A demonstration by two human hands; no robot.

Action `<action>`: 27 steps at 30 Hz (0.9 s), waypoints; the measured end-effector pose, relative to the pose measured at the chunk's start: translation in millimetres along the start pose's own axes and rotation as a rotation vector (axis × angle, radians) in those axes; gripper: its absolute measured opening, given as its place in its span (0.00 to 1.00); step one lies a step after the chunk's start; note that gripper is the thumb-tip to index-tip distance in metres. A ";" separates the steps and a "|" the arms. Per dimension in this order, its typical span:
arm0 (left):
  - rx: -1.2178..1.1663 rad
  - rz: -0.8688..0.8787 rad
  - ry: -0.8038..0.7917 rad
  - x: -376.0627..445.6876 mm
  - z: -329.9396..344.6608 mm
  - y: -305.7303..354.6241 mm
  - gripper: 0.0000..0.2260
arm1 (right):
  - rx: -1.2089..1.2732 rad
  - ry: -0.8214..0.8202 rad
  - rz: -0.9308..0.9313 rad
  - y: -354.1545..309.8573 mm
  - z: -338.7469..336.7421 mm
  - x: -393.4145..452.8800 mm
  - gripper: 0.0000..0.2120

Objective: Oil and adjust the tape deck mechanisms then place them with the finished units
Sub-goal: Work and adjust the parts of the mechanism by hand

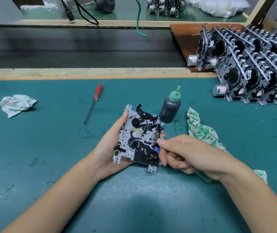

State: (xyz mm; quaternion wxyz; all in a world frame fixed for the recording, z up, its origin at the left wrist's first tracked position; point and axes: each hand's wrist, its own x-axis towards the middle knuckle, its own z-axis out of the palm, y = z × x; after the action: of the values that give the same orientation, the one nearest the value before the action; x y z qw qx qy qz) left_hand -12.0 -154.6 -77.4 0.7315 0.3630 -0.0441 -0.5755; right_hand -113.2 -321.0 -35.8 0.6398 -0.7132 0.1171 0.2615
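My left hand [108, 148] grips a tape deck mechanism [139, 137], a silver plate with black gears and levers, just above the green mat. Its thumb lies along the plate's left edge. My right hand [190, 153] is curled, its thumb and forefinger touching the mechanism's right edge by a small blue part [156, 150]. A green tool handle [204, 178] sticks out from under that palm. The dark oil bottle [169, 108] with a green needle tip stands just behind the mechanism. Stacked finished units [252, 68] lean at the far right.
A red-handled screwdriver [97, 93] lies on the mat left of the bottle. A green-stained rag [201, 130] lies to the right under my right forearm, and a crumpled white wrapper [16, 104] lies far left. A wooden ledge [84, 73] borders the mat behind.
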 end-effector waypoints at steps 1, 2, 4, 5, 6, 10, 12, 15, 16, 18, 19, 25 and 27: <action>-0.002 0.002 -0.001 -0.1 -0.2 0.0 0.28 | 0.011 -0.004 0.006 0.1 0.0 0.1 0.21; -0.006 0.004 -0.002 0.1 -0.2 -0.2 0.28 | 0.019 -0.007 0.010 0.3 0.0 0.2 0.21; -0.011 0.005 -0.005 0.0 -0.2 -0.5 0.28 | 0.018 -0.007 0.011 0.7 0.0 0.7 0.22; -0.011 0.005 -0.006 -0.1 -0.2 -0.6 0.28 | 0.014 -0.006 0.012 0.7 -0.1 0.7 0.22; -0.011 0.005 -0.005 0.0 -0.4 -0.7 0.28 | 0.012 -0.007 0.014 0.8 0.1 0.8 0.22; -0.005 0.003 0.007 0.3 -0.4 -0.5 0.28 | 0.011 -0.002 0.021 0.6 0.3 1.5 0.23; -0.005 -0.002 0.016 0.4 -0.8 -0.7 0.29 | -0.005 -0.001 0.023 0.7 0.2 0.9 0.23; 0.002 -0.005 0.028 0.6 -1.3 -0.6 0.29 | -0.013 -0.018 0.027 0.2 0.5 -0.7 0.24; 0.005 -0.006 0.031 0.6 -1.3 -0.4 0.29 | -0.011 -0.021 0.028 0.0 0.5 -1.1 0.23; 0.007 -0.007 0.037 0.2 -1.2 -0.1 0.29 | -0.021 -0.017 0.026 -0.3 0.0 -1.1 0.23; 0.007 -0.006 0.041 -0.1 -1.1 0.1 0.29 | -0.028 -0.015 0.024 -0.2 0.2 -0.8 0.23; -0.002 -0.005 0.041 -0.9 0.5 0.2 0.29 | -0.020 -0.015 -0.007 1.4 0.9 1.4 0.22; -0.003 -0.005 0.043 -1.3 0.4 0.3 0.29 | -0.065 -0.002 -0.010 1.0 -0.2 1.3 0.22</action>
State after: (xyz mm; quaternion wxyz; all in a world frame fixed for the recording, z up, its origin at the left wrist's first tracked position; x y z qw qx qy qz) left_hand -12.3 -153.6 -76.5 0.7312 0.3743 -0.0266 -0.5697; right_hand -112.6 -321.0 -37.3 0.6178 -0.7339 0.1044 0.2623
